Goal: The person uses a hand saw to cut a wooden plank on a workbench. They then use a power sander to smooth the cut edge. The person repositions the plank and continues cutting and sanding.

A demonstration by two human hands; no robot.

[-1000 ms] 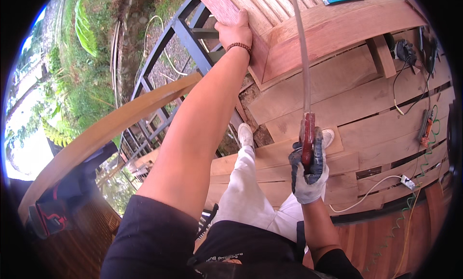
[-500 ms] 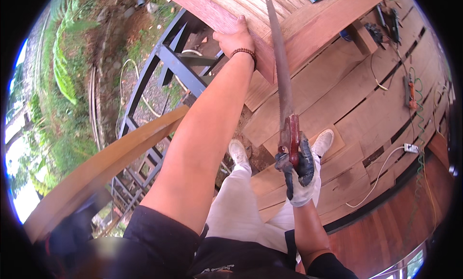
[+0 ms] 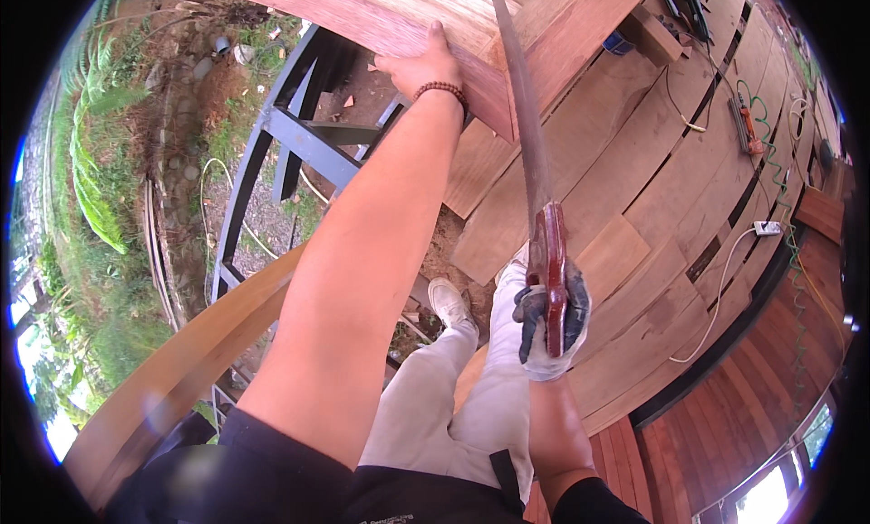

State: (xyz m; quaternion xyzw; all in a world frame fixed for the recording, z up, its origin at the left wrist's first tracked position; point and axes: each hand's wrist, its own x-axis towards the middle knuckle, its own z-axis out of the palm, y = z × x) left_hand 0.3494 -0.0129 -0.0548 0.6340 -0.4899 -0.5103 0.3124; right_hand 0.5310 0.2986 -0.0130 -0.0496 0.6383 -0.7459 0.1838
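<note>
A handsaw (image 3: 524, 107) with a long dark blade and a glossy red-brown handle points away from me, its far end leaving the top of the view. My right hand (image 3: 555, 332), in a white glove with dark grip patches, is closed round the handle. The blade passes across the near corner of a framed wooden panel (image 3: 399, 26) with reddish border boards; whether its teeth touch the wood I cannot tell. My left hand (image 3: 424, 69), bare with a beaded bracelet at the wrist, grips the panel's left border. Its thumb lies on top and some fingers are hidden.
Dark metal framing (image 3: 313, 144) stands left of my arm, with a long timber rail (image 3: 190, 352) nearer me. Loose boards (image 3: 625, 198) cover the floor at right. An orange tool (image 3: 748, 130), a green coiled hose (image 3: 770, 162) and a white power socket (image 3: 767, 228) lie there.
My right leg has stepped inward, its foot now mostly behind the saw. The view has shifted, moving the panel a little left and up. Both hands keep their holds.
</note>
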